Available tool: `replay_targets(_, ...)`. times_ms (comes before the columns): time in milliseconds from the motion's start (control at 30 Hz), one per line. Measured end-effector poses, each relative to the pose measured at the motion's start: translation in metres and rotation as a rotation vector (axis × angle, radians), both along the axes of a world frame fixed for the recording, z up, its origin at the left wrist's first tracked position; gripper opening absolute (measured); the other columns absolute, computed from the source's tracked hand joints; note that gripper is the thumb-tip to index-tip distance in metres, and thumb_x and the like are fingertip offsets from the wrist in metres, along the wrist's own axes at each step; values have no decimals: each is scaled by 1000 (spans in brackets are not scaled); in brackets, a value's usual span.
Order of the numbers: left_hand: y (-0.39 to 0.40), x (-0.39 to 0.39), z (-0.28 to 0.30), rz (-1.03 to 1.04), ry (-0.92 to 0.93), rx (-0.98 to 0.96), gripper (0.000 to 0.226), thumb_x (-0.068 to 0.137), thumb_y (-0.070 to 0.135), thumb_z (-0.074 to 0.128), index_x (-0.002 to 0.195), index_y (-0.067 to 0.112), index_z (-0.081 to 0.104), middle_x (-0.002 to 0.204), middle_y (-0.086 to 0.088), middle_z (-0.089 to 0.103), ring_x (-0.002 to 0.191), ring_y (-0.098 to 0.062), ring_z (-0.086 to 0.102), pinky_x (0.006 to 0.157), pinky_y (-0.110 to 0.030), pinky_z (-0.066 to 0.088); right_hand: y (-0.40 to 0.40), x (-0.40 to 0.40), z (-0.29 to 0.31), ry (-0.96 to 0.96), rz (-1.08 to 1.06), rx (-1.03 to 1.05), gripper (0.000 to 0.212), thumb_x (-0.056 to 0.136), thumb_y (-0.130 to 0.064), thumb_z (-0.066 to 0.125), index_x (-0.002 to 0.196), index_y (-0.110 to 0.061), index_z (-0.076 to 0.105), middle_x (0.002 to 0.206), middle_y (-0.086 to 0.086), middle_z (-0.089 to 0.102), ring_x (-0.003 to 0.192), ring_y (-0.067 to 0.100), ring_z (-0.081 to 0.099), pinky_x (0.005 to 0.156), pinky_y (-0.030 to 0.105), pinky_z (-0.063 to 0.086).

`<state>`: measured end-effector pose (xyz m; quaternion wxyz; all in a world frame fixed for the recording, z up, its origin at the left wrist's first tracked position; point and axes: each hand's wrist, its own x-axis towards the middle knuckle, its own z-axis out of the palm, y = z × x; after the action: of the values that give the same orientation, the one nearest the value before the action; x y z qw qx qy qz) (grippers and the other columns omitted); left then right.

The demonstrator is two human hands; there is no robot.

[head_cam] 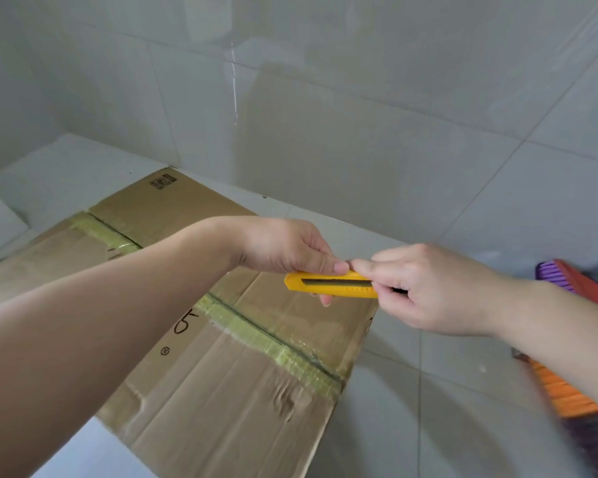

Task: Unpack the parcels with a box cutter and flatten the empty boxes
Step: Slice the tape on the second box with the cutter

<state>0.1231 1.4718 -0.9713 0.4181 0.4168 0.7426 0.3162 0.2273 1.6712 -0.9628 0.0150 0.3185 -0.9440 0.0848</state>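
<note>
Cardboard fills the near ground: a brown parcel box (221, 357) lies on the pale tiled floor (411, 408), its top face up and its flaps shut. A strip of yellowish tape (273, 336) runs along the centre seam from the box's near right edge toward its far left edge — a dark line shows down the middle of the strip. A hand-drawn mark and a small round stamp sit on the flap left of the seam; a printed code block sits at the far corner, next to the wall.

Above the box's right edge I hold the yellow box cutter (328, 285) level in both hands. My left hand (283, 246) pinches the free end of the cutter, thumb on the top edge and fingers curled underneath. My right hand (425, 291) is wrapped round the other end, thumb pressed on the top edge just beside my left thumb. The dark slot along the cutter's side faces me; I cannot tell whether any blade is out.

At the right border of the floor lie brush heads — orange bristles (567, 395) nearer, purple bristles (553, 272) on a red back farther. Beyond the box stands the glossy tiled wall (359, 98).
</note>
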Motion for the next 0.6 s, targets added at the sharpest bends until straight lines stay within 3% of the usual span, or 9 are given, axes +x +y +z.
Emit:
replay_targets(167, 3, -4, -8, -34, 7, -16, 41, 86, 52, 48, 77, 23, 75, 76, 10, 65, 74, -10, 52, 76, -25, 35, 10, -5, -8, -95, 42, -16, 40, 88, -19, 35, 116, -8, 60, 76, -10, 35, 60, 8, 35, 55, 23, 31)
replay_targets(267, 8, -9, -7, -4, 32, -44, 41, 92, 50, 48, 80, 21, 75, 72, 14, 65, 71, -5, 53, 72, -19, 36, 18, -5, -10, -95, 15, 9, 44, 91, -28, 36, 125, -10, 57, 87, -3, 52, 65, 15, 49, 58, 27, 42)
replay_targets(367, 14, -11, -7, 47, -4, -34, 41, 97, 42, 45, 85, 16, 75, 81, 11, 71, 79, -6, 60, 77, -16, 39, 27, -5, -15, 58, -15, 101, 48, 87, -40, 52, 126, -11, 57, 106, 2, 55, 69, 16, 56, 57, 24, 45)
replay_targets(433, 25, -11, -11, 115, -22, -31, 41, 97, 44, 45, 82, 18, 73, 82, 10, 71, 80, -8, 61, 78, -17, 41, 37, -10, -21, 157, -30, 97, 43, 84, -28, 60, 122, -8, 59, 104, 6, 55, 67, 19, 56, 55, 26, 45)
replay_targets(500, 42, -16, -20, 260, 118, -42, 40, 92, 52, 47, 79, 21, 68, 79, 5, 66, 75, -15, 58, 78, -27, 46, 57, -19, -28, 208, -49, 96, 36, 83, -19, 62, 116, -6, 63, 100, 10, 56, 68, 23, 57, 57, 27, 46)
replay_targets(600, 69, -27, -37, 449, 584, -108, 28, 97, 41, 42, 101, 25, 65, 109, 0, 64, 99, -20, 57, 92, -38, 47, 103, -36, -44, 172, -184, 115, 32, 81, -12, 70, 111, -3, 65, 98, 13, 55, 76, 30, 60, 68, 33, 50)
